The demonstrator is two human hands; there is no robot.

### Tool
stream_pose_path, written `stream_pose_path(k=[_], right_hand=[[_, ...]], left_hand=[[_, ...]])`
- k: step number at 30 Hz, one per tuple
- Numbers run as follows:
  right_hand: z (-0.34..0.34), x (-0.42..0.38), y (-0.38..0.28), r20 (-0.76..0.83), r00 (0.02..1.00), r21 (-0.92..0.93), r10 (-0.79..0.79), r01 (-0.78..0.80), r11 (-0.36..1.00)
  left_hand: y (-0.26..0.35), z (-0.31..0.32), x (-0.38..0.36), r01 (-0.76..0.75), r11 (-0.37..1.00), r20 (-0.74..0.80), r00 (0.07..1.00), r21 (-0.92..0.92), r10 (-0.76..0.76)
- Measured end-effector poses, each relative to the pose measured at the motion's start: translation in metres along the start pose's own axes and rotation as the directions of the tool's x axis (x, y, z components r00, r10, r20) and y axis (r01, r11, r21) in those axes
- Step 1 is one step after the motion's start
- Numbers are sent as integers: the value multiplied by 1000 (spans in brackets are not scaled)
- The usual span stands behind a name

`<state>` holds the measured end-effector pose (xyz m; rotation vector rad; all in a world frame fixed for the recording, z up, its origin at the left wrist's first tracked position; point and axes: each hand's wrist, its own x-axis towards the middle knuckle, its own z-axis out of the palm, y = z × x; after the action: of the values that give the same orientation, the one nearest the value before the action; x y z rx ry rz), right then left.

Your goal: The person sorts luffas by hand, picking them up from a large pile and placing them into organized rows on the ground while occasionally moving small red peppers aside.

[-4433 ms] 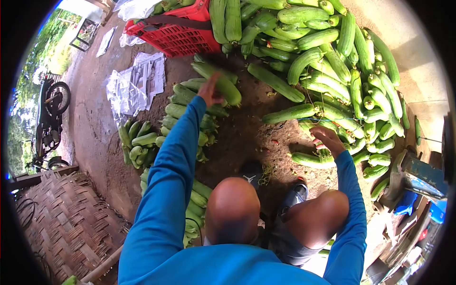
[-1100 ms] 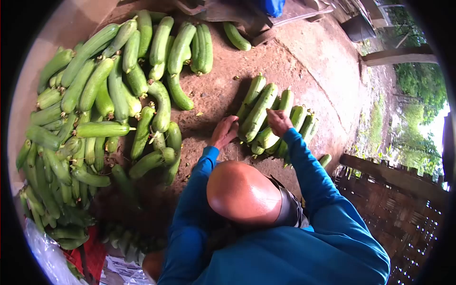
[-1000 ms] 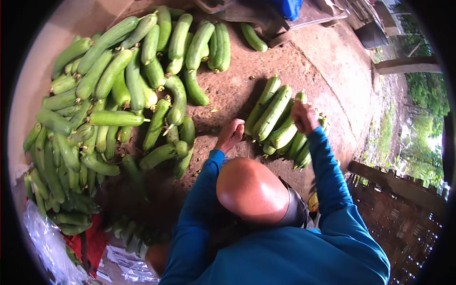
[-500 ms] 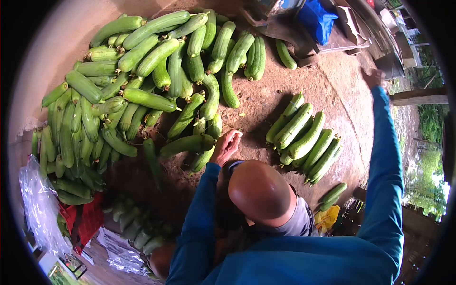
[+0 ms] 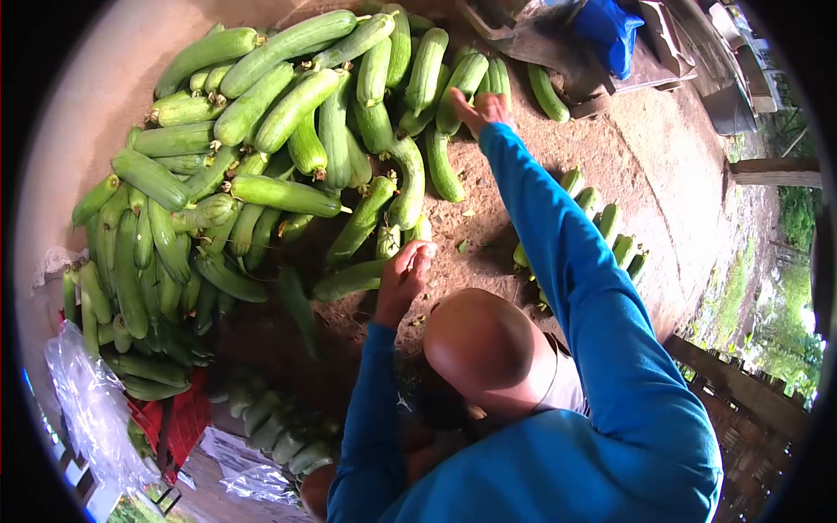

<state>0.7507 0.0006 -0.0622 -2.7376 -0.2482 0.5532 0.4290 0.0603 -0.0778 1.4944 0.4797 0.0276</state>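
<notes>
A big pile of long green gourds (image 5: 261, 131) covers the dirt floor to the left and ahead. My right hand (image 5: 482, 109) reaches far forward in a blue sleeve, its fingers spread over two gourds (image 5: 475, 78) at the pile's far edge. My left hand (image 5: 404, 268) is low and close to me, its fingers loosely curled beside the end of one gourd (image 5: 349, 279); nothing shows inside it. A short neat row of gourds (image 5: 610, 231) lies to the right, partly hidden by my right arm.
A red crate (image 5: 174, 418) and a clear plastic bag (image 5: 87, 410) sit at the lower left, with another row of gourds (image 5: 279, 427) beside them. A blue bag (image 5: 615, 26) lies on boards at the top right. A wooden rail (image 5: 750, 410) borders the right.
My right hand left the small row on the right, swung up and out to the right, then came across to the far edge of the big pile. My left hand stayed low by the same gourd.
</notes>
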Motion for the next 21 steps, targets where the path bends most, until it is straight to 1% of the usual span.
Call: stream_pose_path(k=[1,3,4,5,6,7,8,9,10,11,12,13,14,16,17,18,20,21], right_hand=[[4,23,14,-10,999,-117,39,-40,992],[21,44,59,-142,962,115,232,-217,969],[29,54,81,-206,924,244,323,-272,931],[37,64,95,-197,899,314,392,-321,894],[49,70,107,-120,905,348,408,-347,871],[62,76,118,-2,921,369,390,-362,856],[78,85,128,127,935,380,330,-353,855],[98,103,141,234,941,384,245,-321,866],[123,127,158,299,942,399,152,-268,877],[147,149,177,226,971,437,78,-173,883],[106,106,138,244,956,591,162,-279,757],[59,54,92,260,934,724,245,-356,591],[54,50,96,264,934,719,242,-357,596],[43,40,110,377,922,841,88,-380,384],[36,34,117,474,880,831,-8,-445,334],[36,19,128,458,878,880,-138,-424,215],[23,-26,140,419,888,906,-190,-395,152],[23,-45,149,407,867,913,-287,-395,104]], left_hand=[[3,-6,0,-2,1000,-1,1000,8,2],[7,-19,-8,96,995,4,995,5,-96],[10,-25,-13,142,990,5,990,5,-142],[20,-33,-16,117,990,26,992,76,-120],[25,-37,-19,112,989,21,993,93,-114],[27,-40,-22,65,993,36,997,98,-69],[28,-43,-26,18,995,51,998,103,-23],[25,-44,-33,64,997,6,998,39,-65],[28,-46,-35,71,996,4,997,49,-71],[33,-46,-37,62,997,4,998,47,-62],[35,-45,-41,52,998,2,999,40,-52],[32,-44,-44,56,998,-5,998,36,-56],[27,-44,-48,59,996,-31,998,62,-58],[17,-48,-54,68,994,-53,997,85,-64],[12,-49,-53,113,991,-50,993,77,-110],[8,-47,-51,154,986,-45,987,67,-151],[30,-39,-49,170,985,-50,984,12,-169],[38,-37,-47,184,982,-57,981,-32,-185]])
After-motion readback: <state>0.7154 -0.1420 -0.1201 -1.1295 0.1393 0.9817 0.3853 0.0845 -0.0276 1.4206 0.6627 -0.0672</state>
